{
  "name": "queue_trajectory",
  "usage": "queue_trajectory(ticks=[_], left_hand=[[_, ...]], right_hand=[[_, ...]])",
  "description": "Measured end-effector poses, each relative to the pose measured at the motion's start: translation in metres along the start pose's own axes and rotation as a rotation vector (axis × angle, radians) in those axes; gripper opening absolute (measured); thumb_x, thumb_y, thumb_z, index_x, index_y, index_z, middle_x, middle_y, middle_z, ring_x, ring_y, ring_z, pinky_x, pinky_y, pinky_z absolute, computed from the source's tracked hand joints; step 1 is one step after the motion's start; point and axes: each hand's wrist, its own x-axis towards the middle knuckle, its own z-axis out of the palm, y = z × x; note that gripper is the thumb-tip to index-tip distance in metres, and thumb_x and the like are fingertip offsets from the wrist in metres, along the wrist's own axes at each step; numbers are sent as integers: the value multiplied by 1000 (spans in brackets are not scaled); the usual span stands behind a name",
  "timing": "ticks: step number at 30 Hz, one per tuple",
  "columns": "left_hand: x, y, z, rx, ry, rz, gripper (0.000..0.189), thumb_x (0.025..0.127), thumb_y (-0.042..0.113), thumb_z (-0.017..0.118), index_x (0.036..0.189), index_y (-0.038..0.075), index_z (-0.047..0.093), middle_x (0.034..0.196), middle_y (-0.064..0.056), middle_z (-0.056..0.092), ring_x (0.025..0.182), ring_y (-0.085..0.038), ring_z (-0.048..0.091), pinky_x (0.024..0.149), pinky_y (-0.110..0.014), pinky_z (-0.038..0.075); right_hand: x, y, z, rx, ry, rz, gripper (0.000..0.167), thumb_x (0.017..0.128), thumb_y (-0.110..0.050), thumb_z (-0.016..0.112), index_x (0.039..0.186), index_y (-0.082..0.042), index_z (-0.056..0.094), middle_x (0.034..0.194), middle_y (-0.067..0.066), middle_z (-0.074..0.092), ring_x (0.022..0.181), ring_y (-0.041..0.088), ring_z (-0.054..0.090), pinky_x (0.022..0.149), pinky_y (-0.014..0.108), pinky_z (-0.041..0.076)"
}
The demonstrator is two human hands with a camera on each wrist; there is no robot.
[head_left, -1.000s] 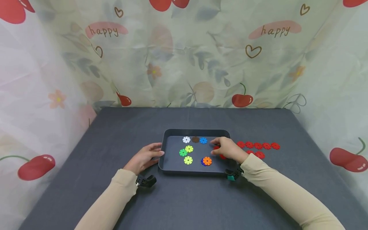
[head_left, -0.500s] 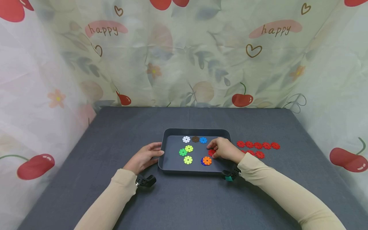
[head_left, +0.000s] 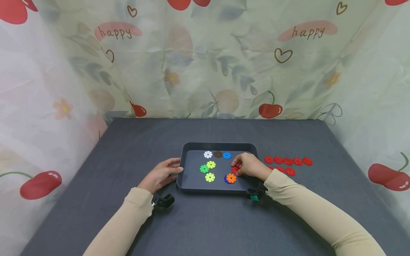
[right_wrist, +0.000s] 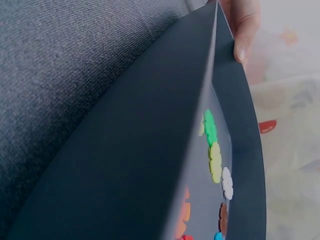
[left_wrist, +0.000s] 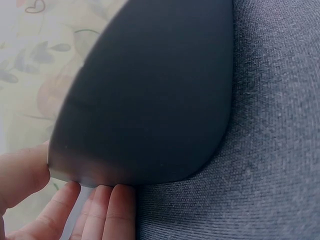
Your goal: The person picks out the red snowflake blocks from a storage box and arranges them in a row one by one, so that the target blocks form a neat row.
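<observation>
My left hand [head_left: 161, 175] holds the left end of a dark shallow tray [head_left: 211, 192], its thumb [right_wrist: 242, 47] over the rim and its fingers [left_wrist: 120, 210] against the outer wall. Inside the tray's right half, my right hand [head_left: 254, 166] pinches a red notched plastic disc [head_left: 235, 170] between thumb and fingers, low over the tray floor. An orange disc [head_left: 231, 178], overlapping a dark blue disc [head_left: 226, 179], lies just in front of it. Behind are a blue disc [head_left: 226, 155], a brown disc [head_left: 218, 154] and a white disc [head_left: 208, 154].
A green disc [head_left: 204, 169] and two yellow-green discs, one nearer the front [head_left: 209, 177], lie in the tray's left half. Several red discs [head_left: 288, 161] lie in two rows on the dark cloth-covered table [head_left: 211, 224], right of the tray. A printed curtain [head_left: 205, 71] encloses the table.
My right hand has moved a little left inside the tray, and the red disc at its fingertips now sits closer to the orange one. My left hand has stayed at the tray's end.
</observation>
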Motion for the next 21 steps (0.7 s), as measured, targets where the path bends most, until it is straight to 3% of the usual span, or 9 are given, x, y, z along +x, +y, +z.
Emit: queue_trajectory(ticks=[21], left_hand=[[-1,0,0,7,-1,-2,58,93,9,64,146,12,39,147,-17,40,135,-32,42,110,-52,37]], right_hand=[[-7,-5,-7,98,-34,-1,24,72,-4,84,93,-8,73,86,3,70,74,13,59,59,25,49]])
